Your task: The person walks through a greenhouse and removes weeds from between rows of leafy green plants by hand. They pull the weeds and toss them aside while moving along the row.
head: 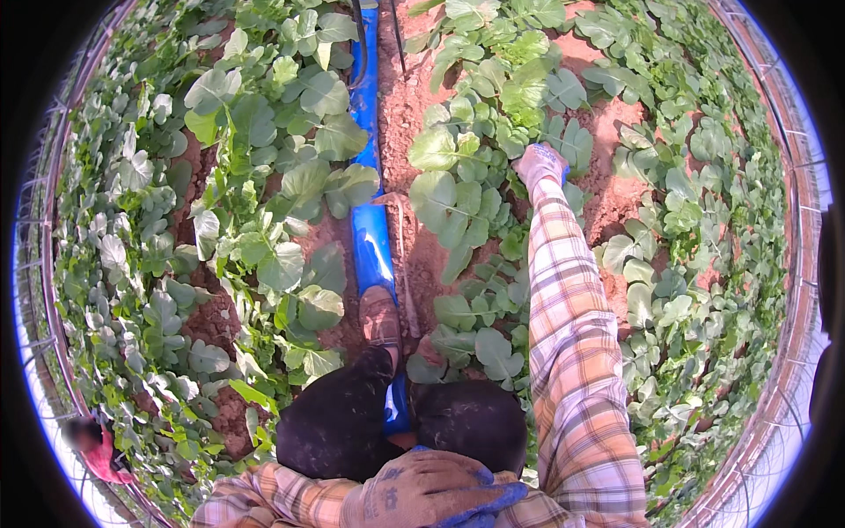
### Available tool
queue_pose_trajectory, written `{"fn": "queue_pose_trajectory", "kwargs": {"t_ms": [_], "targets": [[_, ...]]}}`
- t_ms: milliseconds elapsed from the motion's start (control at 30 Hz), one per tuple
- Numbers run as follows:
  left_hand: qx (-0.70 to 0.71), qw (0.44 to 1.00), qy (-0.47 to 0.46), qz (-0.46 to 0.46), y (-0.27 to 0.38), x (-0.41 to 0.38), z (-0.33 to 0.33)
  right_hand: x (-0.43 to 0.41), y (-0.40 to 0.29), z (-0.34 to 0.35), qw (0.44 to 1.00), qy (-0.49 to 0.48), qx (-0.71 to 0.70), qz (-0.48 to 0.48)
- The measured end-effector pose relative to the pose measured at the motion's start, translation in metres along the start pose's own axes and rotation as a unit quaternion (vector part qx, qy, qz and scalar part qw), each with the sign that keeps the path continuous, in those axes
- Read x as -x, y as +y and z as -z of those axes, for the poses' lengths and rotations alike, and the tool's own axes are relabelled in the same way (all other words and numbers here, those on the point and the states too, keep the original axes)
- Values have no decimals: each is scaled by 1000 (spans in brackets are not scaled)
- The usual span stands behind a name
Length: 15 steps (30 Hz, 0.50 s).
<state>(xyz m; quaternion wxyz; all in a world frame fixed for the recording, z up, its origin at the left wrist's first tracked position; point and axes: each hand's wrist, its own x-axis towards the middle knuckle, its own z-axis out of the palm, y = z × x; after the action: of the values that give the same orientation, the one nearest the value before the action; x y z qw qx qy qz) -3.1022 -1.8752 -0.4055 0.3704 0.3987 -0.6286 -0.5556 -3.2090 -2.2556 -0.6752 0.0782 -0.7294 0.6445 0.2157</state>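
Note:
My right hand [542, 166], in a greyish work glove with blue showing at its edges, reaches forward into a row of broad-leaved green plants [525, 92]. Leaves surround it and its fingers are hidden, so a grip on a stem cannot be made out. Close to my body, my left hand [429, 492] lies across the front of my plaid shirt [574, 317]. Its glove is soiled and has blue fingertips; what is under the palm is hidden. Below me are my bent knees in black trousers [472, 419].
A flat blue hose [373, 244] runs along the soil path [403, 132], with my shoe [381, 317] on it. Dark thin rods [397, 36] stand at the top. Leafy rows [257, 251] flank the path. A person in red [105, 455] is far left, near the greenhouse frame [49, 231].

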Motion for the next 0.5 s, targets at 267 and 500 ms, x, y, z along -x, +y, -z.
{"fn": "queue_pose_trajectory", "kwargs": {"t_ms": [267,500], "targets": [[-3,1000,-2,-5,3,3,-5,37,118,9,927,220,-302,21],[-1,1000,-11,-2,6,1,-7,80,141,47,972,209,-104,11]]}}
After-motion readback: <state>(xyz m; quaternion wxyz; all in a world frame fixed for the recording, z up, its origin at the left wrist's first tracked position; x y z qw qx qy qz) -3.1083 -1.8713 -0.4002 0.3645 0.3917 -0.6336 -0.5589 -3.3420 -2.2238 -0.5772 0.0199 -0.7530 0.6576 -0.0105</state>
